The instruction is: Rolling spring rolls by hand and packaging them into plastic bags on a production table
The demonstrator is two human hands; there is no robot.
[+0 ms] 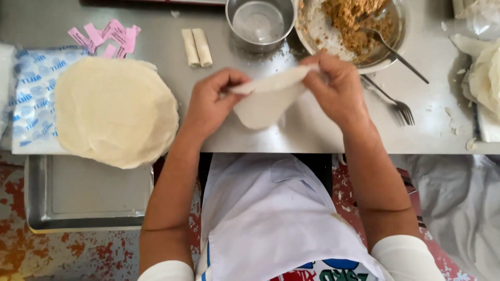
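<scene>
A thin white wrapper [265, 99] hangs just above the worktop [312, 130], held at its top edge by both hands. The left hand [211, 101] pinches its left end, the right hand [338, 88] its right end, fingers pressed on it. Behind stand a steel cup [259, 23] and a filling bowl [354, 31] with a fork [396, 52]. Two rolls [196, 48] lie left of the cup; a wrapper stack [114, 112] sits far left.

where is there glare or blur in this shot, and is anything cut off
Head view: even, soft light; mild glare on the steel cup and table. Both hands, left hand and right hand, and the thin wrapper look slightly soft. The filling bowl is cropped at the top edge.
</scene>
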